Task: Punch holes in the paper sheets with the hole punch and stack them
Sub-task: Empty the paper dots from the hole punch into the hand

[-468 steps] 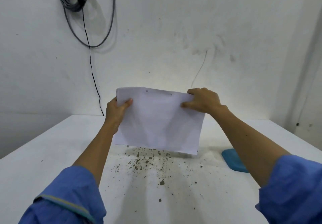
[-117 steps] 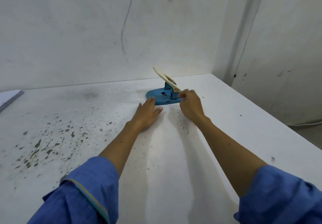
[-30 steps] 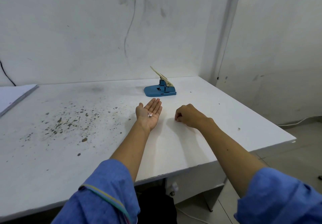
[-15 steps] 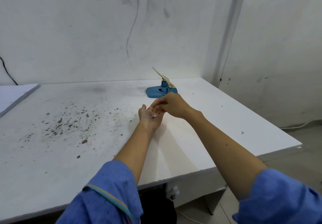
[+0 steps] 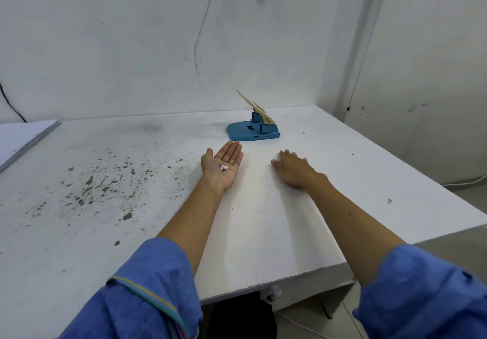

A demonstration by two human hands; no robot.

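Note:
The blue hole punch (image 5: 252, 131) with its cream lever raised stands at the back of the white table (image 5: 263, 220). My left hand (image 5: 222, 166) lies palm up just in front of it, fingers straight, with a few tiny paper bits (image 5: 224, 166) on the palm. My right hand (image 5: 291, 168) rests palm down on the table to the right, fingers spread flat. A stack of white paper sheets (image 5: 19, 138) lies at the far left edge of the view, partly cut off.
Dark specks and stains (image 5: 105, 180) cover the left half of the table. The table's right edge (image 5: 411, 180) and front edge (image 5: 290, 278) drop to the floor. Walls close in behind and to the right.
My right hand has left my left palm, moved right and flattened on the table. My left hand stays palm up with the paper bits.

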